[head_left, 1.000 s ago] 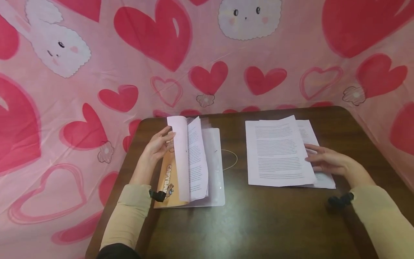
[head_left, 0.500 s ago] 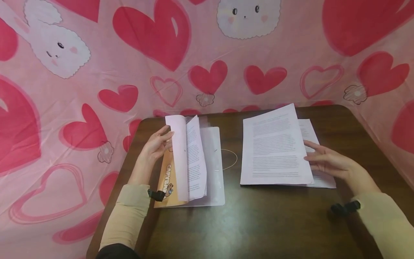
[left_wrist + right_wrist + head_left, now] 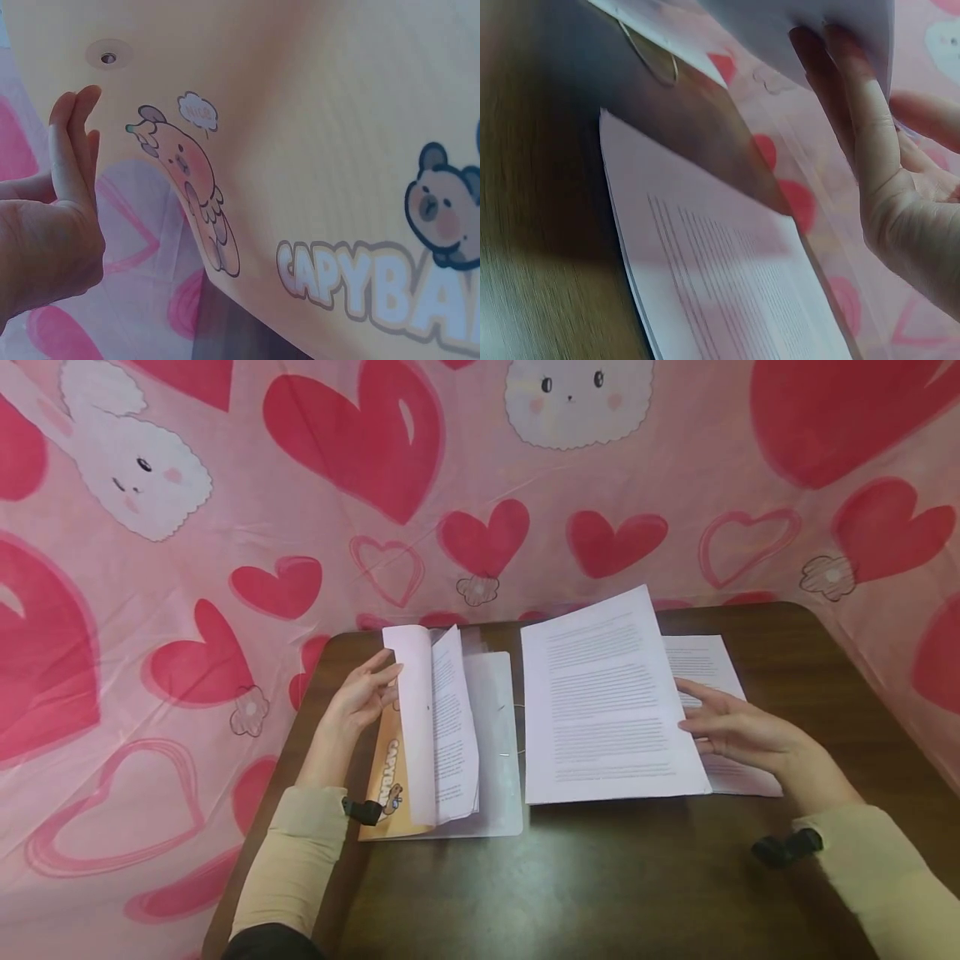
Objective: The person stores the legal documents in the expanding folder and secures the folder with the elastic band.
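Observation:
On the left side of the table lies an opened folder (image 3: 504, 777) with an orange capybara-print cover (image 3: 390, 793), raised and curled back. My left hand (image 3: 358, 697) holds that cover near its upper edge; in the left wrist view its fingers (image 3: 71, 150) lie along the orange outside, and the thumb is partly out of sight. Printed pages (image 3: 453, 727) stand up inside the folder. My right hand (image 3: 746, 731) pinches a small stack of printed sheets (image 3: 607, 710) by its right edge, tilted and lifted. More sheets (image 3: 705, 668) lie beneath and to its right.
The brown table (image 3: 487, 902) ends at a pink cloth backdrop (image 3: 315, 493) with hearts and rabbits. A thin elastic loop (image 3: 660, 73) sticks out from the folder's right edge. Dark straps sit at both cuffs.
My right hand has raised the sheets and carried them left toward the folder, uncovering more of the sheets below. The left hand and the folder cover have barely moved.

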Tool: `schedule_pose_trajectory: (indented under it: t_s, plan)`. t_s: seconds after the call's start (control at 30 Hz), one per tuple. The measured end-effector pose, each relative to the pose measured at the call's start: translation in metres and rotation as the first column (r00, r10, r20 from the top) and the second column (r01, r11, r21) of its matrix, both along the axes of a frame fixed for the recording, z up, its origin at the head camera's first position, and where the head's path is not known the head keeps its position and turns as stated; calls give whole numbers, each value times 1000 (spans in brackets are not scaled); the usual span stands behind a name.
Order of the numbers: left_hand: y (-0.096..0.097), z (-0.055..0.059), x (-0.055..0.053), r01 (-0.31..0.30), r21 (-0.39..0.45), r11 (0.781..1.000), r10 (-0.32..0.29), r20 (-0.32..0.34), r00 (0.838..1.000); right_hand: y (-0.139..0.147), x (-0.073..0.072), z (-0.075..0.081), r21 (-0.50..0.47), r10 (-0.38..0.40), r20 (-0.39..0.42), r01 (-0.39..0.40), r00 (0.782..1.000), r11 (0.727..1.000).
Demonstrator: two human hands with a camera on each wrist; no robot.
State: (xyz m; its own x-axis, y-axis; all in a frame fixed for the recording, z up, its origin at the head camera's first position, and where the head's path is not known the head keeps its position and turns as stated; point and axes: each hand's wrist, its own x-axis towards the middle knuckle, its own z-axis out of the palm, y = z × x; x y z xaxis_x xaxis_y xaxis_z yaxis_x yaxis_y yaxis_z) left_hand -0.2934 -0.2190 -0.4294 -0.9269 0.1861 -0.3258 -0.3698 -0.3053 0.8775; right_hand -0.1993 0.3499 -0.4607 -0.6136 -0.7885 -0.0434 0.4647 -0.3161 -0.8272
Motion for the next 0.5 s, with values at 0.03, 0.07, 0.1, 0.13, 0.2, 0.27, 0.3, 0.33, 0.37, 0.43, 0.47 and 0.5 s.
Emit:
schedule_pose_trajectory:
  t_s: [0.03,0.07,0.1,0.13,0.2,0.27,0.3,0.33,0.37,0.43,0.47,0.5]
  plan:
    - [0,0,0,0,4,1000,0,0,1000,-4,0,1,7,2,-9,-2,1000,1000]
    - [0,1,0,-1,8,1000,1,2,1000,-7,0,1,13,6,-16,-6,1000,1000]
    - [0,1,1,-3,9,1000,3,3,1000,-10,-1,1,21,11,-27,-10,1000,1000]
    - [-1,1,1,-5,9,1000,5,3,1000,-13,-1,1,27,14,-34,-13,999,1000]
    - [-1,2,1,-6,23,1000,6,6,1000,-19,-2,1,40,19,-41,-17,999,999]
    - [-1,2,0,-10,19,1000,10,7,1000,-26,-3,0,60,18,-44,-16,999,998]
    - [-1,2,0,-11,15,1000,11,7,1000,-29,-3,0,73,16,-44,-13,999,997]
    - [-2,2,0,-11,27,1000,11,10,1000,-33,-3,0,85,13,-43,-9,999,996]
    - [-1,2,0,-12,27,1000,12,10,1000,-36,-3,0,99,8,-44,-4,999,995]
    - [-1,2,0,-17,27,1000,16,11,1000,-43,-3,-2,127,-1,-46,7,999,992]
    - [-1,3,1,-18,26,999,18,13,1000,-46,-3,-2,138,-4,-44,10,999,990]
    - [-1,3,1,-18,35,999,17,16,1000,-49,-4,-3,148,-5,-41,11,999,989]
